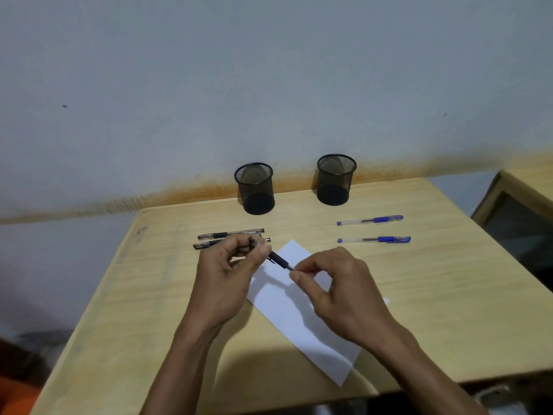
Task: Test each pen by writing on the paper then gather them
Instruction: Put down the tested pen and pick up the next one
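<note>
Above smooth white paper (296, 313), both hands (338, 292) pinching slim black pen (279, 261)

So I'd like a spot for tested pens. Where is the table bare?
Bare wood lies left of the paper toward the table edge, and right of it below the blue pens. It is crowded by the black pens behind the left hand.

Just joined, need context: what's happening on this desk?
A person is holding a black pen over the white paper: left hand grips the barrel, right hand pinches its tip end, maybe the cap. Two more black pens lie left, two blue pens right. Both mesh cups at the back look empty. No writing is visible on the paper.
</note>
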The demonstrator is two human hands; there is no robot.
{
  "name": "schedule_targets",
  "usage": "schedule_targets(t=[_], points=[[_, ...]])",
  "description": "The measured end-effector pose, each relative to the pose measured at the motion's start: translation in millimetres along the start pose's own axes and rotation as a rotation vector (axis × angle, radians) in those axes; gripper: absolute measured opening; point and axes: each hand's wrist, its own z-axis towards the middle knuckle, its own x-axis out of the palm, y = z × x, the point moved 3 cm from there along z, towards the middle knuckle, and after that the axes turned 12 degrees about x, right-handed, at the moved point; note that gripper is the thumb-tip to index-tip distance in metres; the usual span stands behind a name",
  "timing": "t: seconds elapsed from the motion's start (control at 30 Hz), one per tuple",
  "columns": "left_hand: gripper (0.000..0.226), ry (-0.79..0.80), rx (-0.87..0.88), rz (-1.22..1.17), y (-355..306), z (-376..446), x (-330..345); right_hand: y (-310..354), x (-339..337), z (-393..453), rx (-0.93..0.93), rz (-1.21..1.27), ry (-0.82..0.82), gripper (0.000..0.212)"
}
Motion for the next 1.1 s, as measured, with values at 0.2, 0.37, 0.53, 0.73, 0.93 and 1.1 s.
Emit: schedule_targets(t=[0.2, 0.37, 0.53, 0.73, 0.93, 1.1], points=[[0.038, 0.051, 0.025, 0.565, 49, -15, -10, -10, 10, 57, 0.306, 0.059, -0.162, 0.015], [0.07, 0.363, 0.027, 0.848, 81, -24, -5, -22, 30, 104, 0.429, -0.129, -0.178, 0.013], [0.069, 0.482, 0.024, 0.943, 85, -28, -5, -31, 51, 123, 0.447, -0.257, -0.168, 0.018], [0.072, 0.48, 0.021, 0.973, 85, -35, -10, -33, 76, 121, 0.446, -0.432, -0.209, 0.022], [0.073, 0.429, 0.059, 0.949, 88, -36, -9, -31, 75, 120, 0.408, -0.514, -0.227, 0.026], [0.067, 0.38, 0.12, 0.939, 91, -38, -8, 1, 90, 124, 0.041, -0.394, -0.113, 0.025]])
